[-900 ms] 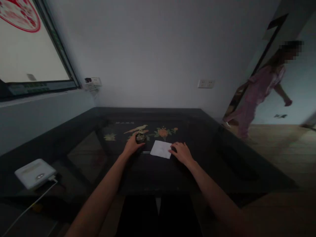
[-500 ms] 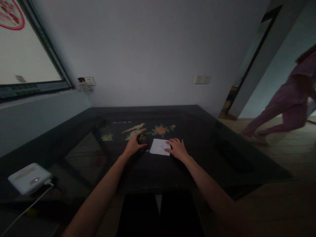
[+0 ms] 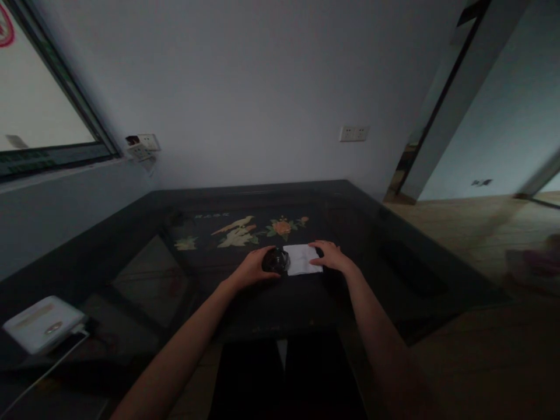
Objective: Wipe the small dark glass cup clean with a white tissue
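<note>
A dark, round, shiny object (image 3: 275, 261), which looks like glass, is on the black glossy counter (image 3: 271, 306), near the middle of the view. The left hand (image 3: 252, 269) is at its 9 o'clock side and grasps it, with the thumb at the near side and the fingers at the far side.

At 3 o'clock of this object, and very close to it, lies a white, roughly square, thin sheet (image 3: 301, 259); I cannot tell if the two are touching. The right hand (image 3: 333, 256) is at the 3 o'clock edge of the sheet. Its thumb and fingers are apart and reach over this edge, but I cannot tell if they pinch it.

Seen from the round object, an orange printed flower (image 3: 281, 227) is at 12 o'clock and a pale printed bird (image 3: 238, 223) at 10 o'clock. Farther, between 8 and 9 o'clock, sits a white flat box (image 3: 41, 326) with a thin white cable (image 3: 50, 368). On the grey wall (image 3: 245, 99), a white double socket (image 3: 353, 134) is at 1 o'clock.
</note>
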A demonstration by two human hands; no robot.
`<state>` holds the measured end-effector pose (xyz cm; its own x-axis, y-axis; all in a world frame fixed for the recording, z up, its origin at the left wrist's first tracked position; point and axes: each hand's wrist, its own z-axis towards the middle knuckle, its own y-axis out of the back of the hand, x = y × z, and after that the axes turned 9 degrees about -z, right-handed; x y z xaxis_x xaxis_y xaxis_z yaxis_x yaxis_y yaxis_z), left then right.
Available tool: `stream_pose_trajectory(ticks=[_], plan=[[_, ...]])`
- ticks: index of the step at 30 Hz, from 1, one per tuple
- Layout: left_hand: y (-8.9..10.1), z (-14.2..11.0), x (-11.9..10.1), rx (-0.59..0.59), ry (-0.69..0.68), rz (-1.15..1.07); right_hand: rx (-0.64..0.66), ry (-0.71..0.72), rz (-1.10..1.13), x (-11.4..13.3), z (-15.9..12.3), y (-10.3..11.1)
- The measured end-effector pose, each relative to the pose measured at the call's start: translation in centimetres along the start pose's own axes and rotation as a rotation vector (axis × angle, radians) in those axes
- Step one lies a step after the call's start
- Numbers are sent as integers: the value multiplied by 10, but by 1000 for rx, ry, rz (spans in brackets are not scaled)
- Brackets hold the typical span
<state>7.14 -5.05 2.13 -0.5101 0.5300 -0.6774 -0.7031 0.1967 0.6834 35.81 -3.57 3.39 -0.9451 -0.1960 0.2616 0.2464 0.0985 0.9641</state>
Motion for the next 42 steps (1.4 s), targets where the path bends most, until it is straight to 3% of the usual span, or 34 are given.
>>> stream_pose_trajectory(ticks=[8, 17, 24, 30, 34, 40, 42], plan=[[-3, -3, -15, 78, -20, -75, -170, -258, -158, 8, -5, 2], [-6, -1, -12, 55, 58, -3, -99, -191, -193, 26, -9, -4], [-10, -1, -16, 38, 59, -3, -172, -131, 174, 21, 7, -18], [-11, -1, -23, 13, 93, -5, -351, -180, 341, 12, 15, -21], [-12, -1, -19, 2, 70, -17, -311, -246, 555, 10, 16, -21], [-12, -2, -19, -10, 50, -41, -249, -116, 1029, 19, 12, -13], [-12, -1, -21, -14, 54, -52, -238, -157, 1111, 21, 11, -10]])
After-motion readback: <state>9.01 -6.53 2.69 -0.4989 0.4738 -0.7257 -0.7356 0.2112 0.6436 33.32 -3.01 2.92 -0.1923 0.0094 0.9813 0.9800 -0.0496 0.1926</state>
